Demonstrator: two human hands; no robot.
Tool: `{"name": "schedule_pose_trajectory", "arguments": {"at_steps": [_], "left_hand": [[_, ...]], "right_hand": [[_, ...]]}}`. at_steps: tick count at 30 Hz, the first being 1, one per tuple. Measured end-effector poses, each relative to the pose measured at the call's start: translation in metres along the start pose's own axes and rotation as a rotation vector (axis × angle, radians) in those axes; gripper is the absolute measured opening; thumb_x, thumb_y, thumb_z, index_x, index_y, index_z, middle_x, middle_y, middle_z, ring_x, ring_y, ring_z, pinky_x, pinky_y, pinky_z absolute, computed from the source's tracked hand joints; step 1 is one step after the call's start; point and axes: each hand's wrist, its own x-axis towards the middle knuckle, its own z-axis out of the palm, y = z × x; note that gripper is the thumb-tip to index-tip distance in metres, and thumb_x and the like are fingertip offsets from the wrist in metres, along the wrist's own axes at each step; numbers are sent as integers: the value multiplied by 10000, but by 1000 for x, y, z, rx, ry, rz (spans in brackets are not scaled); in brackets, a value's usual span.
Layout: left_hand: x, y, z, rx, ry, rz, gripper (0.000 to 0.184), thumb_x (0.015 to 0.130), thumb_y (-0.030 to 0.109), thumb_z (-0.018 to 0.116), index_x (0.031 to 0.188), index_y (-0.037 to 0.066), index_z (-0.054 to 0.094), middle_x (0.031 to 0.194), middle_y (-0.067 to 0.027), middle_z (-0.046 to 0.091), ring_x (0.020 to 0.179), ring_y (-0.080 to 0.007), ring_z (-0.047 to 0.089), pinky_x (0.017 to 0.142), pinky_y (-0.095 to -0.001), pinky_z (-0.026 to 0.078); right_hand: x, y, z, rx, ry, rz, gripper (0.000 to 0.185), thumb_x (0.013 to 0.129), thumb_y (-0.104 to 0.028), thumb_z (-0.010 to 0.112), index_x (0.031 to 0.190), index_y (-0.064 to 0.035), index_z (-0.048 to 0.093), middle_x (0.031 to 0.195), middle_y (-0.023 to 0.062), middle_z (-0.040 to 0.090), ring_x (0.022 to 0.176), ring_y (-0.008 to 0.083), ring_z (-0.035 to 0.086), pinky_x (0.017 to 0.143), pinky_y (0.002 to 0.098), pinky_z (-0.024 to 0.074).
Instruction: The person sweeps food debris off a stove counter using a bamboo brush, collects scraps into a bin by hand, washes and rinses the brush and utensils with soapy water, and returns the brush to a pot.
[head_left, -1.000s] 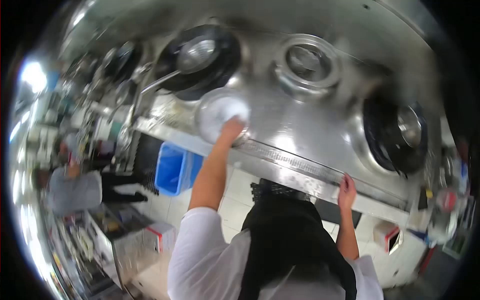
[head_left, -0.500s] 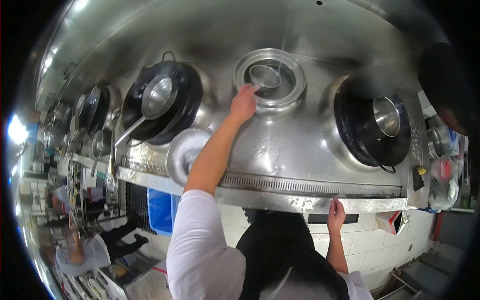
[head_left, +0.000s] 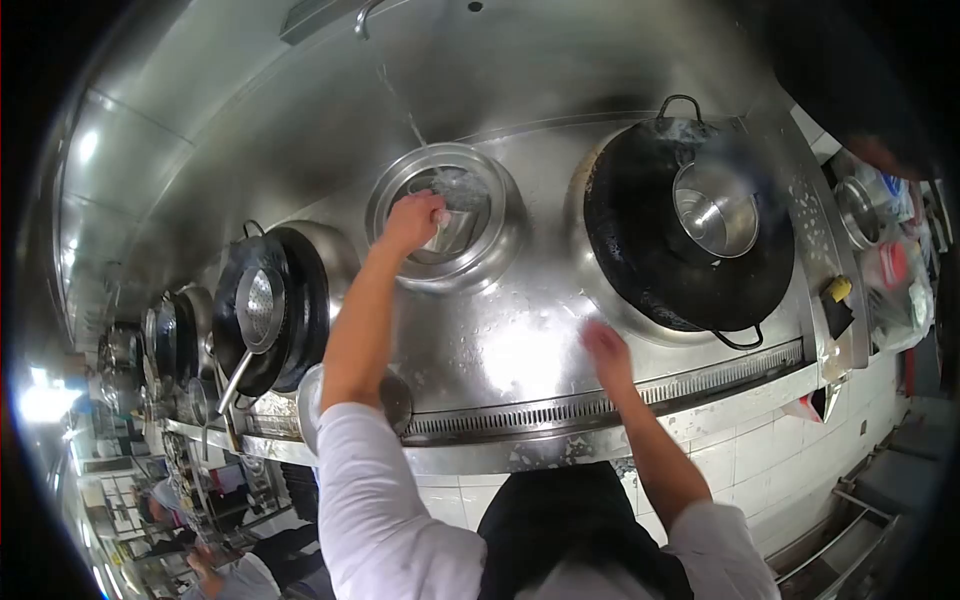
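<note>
My left hand reaches over a round steel pot set in the steel counter. Its fingers are closed at a shiny metal piece inside the pot; what they grip is hidden. A thin stream of water falls into this pot from a tap. Blurred by motion, my right hand hovers over the counter, left of and below the big black wok. A steel pan rests inside that wok. Partly behind my left forearm, a round metal bowl sits at the front edge.
A perforated ladle lies in another black wok at the left. A slotted drain runs along the counter's front. Plastic bags are at the far right. Another person's arm shows at the lower left.
My left hand has moved from the bowl at the front edge to the round pot. My right hand has left the front edge and is over the counter. The view has shifted to the right.
</note>
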Motion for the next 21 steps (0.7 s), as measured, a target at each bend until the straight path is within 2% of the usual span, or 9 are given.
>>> {"name": "schedule_pose_trajectory", "arguments": {"at_steps": [1,2,4,6,9,13,17,20,21], "left_hand": [[5,16,-26,-50,-42,123,110,772,170,601,828,75,594,826,-146,567,827,-377,571,693,-480,448],[11,31,-48,-102,-88,245,107,761,150,609,798,57,571,789,-138,538,800,-370,565,670,-488,435],[30,61,-74,-24,-159,361,117,749,154,625,793,59,572,796,-129,540,802,-360,568,665,-482,437],[46,107,-91,150,-273,439,131,735,174,640,794,67,591,819,-103,551,807,-332,582,664,-463,455],[76,136,-75,309,-304,546,123,730,194,640,790,88,619,864,-83,578,822,-308,599,683,-436,475],[97,156,-40,453,-282,626,99,734,200,624,791,121,642,920,-69,598,856,-275,615,774,-397,462],[102,166,-38,617,-182,582,110,754,188,590,819,120,647,930,-66,599,890,-267,610,834,-388,439],[99,142,-38,379,130,303,129,760,140,557,847,88,636,920,-90,595,846,-307,610,774,-426,469],[92,133,-43,319,134,158,134,756,145,563,853,85,634,909,-107,595,830,-328,607,749,-445,475]], "right_hand": [[46,6,22,-39,-78,-101,237,915,-131,561,1097,18,592,928,53,624,864,116,574,785,250,463],[81,-12,48,102,-110,57,256,904,-137,571,1118,2,587,900,32,605,836,108,551,767,227,449],[148,-48,91,517,-74,375,299,889,-145,557,1172,-45,551,1034,62,591,840,159,563,788,260,460],[202,-71,115,511,-81,461,315,882,-197,560,1165,-60,549,1099,98,581,883,213,585,820,332,492],[263,-89,131,417,35,455,322,870,-230,553,1134,-46,565,1082,129,594,943,252,597,805,359,506],[308,-98,115,-67,216,313,312,841,-186,516,1095,-18,582,1012,122,618,905,230,610,715,397,476],[309,-120,114,243,379,289,337,837,-182,507,1122,-12,565,1068,109,612,960,244,597,748,394,461],[332,-69,116,445,253,222,361,853,-196,480,1150,-2,542,1120,104,596,1040,284,564,841,386,446],[336,-41,120,310,176,-8,389,860,-205,462,1193,-12,520,1166,111,582,1086,291,542,890,384,430]]}}
